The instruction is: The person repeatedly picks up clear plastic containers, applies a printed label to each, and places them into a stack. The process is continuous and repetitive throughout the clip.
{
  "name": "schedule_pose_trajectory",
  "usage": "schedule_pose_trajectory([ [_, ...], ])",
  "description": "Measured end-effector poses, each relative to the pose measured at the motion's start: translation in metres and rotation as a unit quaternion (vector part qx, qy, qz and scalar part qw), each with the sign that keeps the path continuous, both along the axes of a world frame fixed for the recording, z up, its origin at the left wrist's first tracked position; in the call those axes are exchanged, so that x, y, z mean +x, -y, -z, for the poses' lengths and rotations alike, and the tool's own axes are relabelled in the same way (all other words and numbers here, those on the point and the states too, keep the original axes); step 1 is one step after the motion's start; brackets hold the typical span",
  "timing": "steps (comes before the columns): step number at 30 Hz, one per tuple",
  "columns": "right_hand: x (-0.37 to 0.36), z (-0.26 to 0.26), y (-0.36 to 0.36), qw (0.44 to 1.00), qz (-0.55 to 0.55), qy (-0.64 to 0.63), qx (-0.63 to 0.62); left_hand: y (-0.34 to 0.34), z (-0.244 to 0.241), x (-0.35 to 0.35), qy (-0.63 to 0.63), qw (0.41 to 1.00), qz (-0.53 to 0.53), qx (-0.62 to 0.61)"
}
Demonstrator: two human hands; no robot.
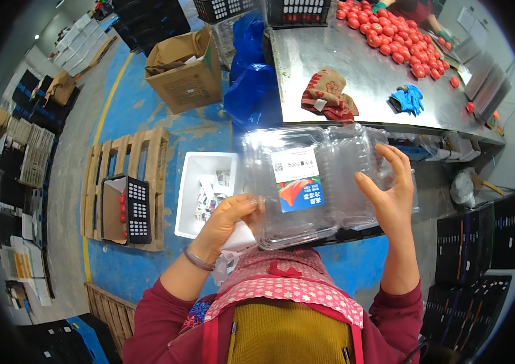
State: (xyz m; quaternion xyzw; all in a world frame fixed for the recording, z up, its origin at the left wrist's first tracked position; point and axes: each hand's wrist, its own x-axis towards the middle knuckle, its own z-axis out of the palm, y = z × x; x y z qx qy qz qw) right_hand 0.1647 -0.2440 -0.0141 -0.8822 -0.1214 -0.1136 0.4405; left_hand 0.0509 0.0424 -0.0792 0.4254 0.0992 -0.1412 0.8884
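Note:
A clear plastic clamshell container (pixel 257 168) is in front of my apron, with a printed label (pixel 298 179) on its left half. More clear containers (pixel 353 177) appear stacked or nested to its right. My left hand (pixel 230 218) pinches the near left edge of the container between thumb and fingers. Beneath that hand hangs a white strip of label paper (pixel 239 239), partly hidden by the palm. My right hand (pixel 387 191) is raised at the right side of the containers, thumb and fingers spread, with nothing between them.
A white foam box (pixel 184 200) with label scraps stands left. Beyond it, a black crate (pixel 139 211) of tomatoes rests on a wooden pallet (pixel 159 159). The metal table (pixel 366 91) ahead bears a cloth (pixel 328 93), blue gloves (pixel 407 99) and tomatoes (pixel 396 41); another person's gloved hand (pixel 379 7) is there.

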Motion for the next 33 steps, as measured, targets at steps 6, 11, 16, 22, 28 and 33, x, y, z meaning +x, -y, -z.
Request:
schedule_pose_trajectory([
  [6, 0.011, -0.008, 0.015, 0.999, -0.022, -0.012, 0.032, 0.003, -0.007, 0.000, 0.035, 0.987, -0.018, 0.156],
  [11, 0.032, -0.022, 0.061, 0.987, 0.037, -0.080, 0.135, -0.007, -0.003, -0.005, 0.043, 0.968, -0.017, 0.248],
  [16, 0.072, 0.038, 0.152, 0.981, 0.130, 0.140, -0.045, -0.009, 0.000, -0.009, -0.010, 0.955, -0.014, 0.296],
  [22, 0.069, 0.197, 0.212, 0.927, 0.134, 0.001, -0.351, -0.008, -0.006, -0.007, -0.040, 0.931, 0.004, 0.363],
  [28, 0.072, 0.241, 0.224, 0.927, 0.140, -0.086, -0.338, -0.019, -0.014, -0.027, -0.050, 0.921, -0.032, 0.386],
  [33, 0.043, 0.051, 0.084, 0.983, 0.057, 0.108, 0.139, -0.012, -0.073, -0.039, 0.019, 0.947, -0.116, 0.301],
])
